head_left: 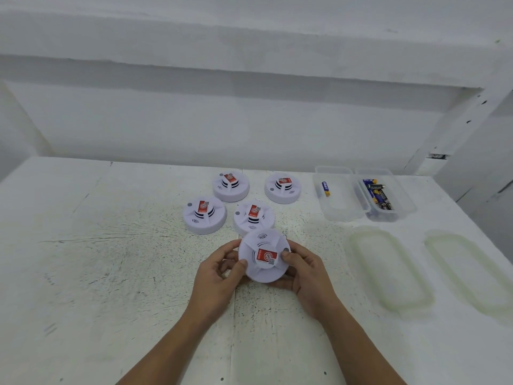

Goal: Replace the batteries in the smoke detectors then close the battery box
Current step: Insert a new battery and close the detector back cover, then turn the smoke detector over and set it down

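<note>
hands at work on a smoke alarm: a person's left hand (219,276) and right hand (305,270) grip a white smoke detector (263,257) by its rim, one on each side, thumbs curled onto its face. it is held just above a scuffed white table (125,245), tilted toward the camera with its red label showing.

four other units sit face up on the table beyond it, in two rows: the near left detector (204,215), the near right detector (254,218), the far left detector (231,187) and the far right detector (282,188). the near right one is partly covered by the held unit.

to the right, two clear boxes stand side by side with their lids off. the left box (344,215) holds a single battery (325,189); the right box (408,201) holds several batteries (379,194). nearer the camera, the inner lid (388,270) and the outer lid (472,270) lie flat, apart from each other and from the boxes.

the tabletop is speckled with dark marks fanning across its middle, and a seam runs front to back under the hands. its far edge meets a plain white wall (249,129), with a white ledge (249,59) running across above and a white post (455,129) at far right. bare tabletop stretches from the hands to the left edge; on the right, the outer lid lies close to the table's edge.
</note>
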`<action>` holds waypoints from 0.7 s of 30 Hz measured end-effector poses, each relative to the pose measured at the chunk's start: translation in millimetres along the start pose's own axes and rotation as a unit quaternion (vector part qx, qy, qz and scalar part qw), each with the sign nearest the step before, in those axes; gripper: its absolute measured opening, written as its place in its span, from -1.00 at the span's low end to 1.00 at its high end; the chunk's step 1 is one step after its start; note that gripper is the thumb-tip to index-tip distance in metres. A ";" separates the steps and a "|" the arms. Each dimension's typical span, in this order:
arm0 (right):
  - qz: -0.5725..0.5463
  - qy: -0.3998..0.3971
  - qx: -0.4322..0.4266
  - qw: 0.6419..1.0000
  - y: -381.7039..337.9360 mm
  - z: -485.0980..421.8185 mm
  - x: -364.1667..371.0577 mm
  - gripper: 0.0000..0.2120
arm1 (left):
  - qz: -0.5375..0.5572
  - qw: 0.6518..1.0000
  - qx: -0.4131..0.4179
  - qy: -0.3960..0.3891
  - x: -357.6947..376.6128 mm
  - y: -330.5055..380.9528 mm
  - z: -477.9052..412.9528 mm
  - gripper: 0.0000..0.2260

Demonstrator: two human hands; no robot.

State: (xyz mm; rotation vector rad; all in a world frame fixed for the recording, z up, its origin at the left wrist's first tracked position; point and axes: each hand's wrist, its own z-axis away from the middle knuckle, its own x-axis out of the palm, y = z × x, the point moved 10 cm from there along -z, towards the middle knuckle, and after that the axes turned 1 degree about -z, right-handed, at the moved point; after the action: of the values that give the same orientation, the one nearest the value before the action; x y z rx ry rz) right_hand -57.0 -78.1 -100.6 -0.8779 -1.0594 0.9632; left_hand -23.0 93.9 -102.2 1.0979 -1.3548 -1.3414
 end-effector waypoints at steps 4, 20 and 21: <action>-0.003 0.011 0.008 1.000 2.4 0.4 -2.9 -0.75 | 0.003 1.000 0.002 -0.008 2.0 -0.1 0.2 -0.64; 0.002 0.030 0.031 0.999 6.6 -1.3 -6.5 -0.77 | 0.016 1.000 -0.017 -0.011 3.2 -4.4 -0.4 -0.71; 0.003 0.030 0.030 0.999 6.4 -1.1 -6.2 -0.77 | 0.014 1.000 -0.017 -0.010 3.2 -4.6 -0.5 -0.71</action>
State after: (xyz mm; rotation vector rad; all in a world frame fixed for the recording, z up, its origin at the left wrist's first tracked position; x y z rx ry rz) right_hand -58.4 -81.9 -108.5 -0.8559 -0.9726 0.9646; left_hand -23.1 90.6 -106.7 1.0410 -1.3527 -1.3532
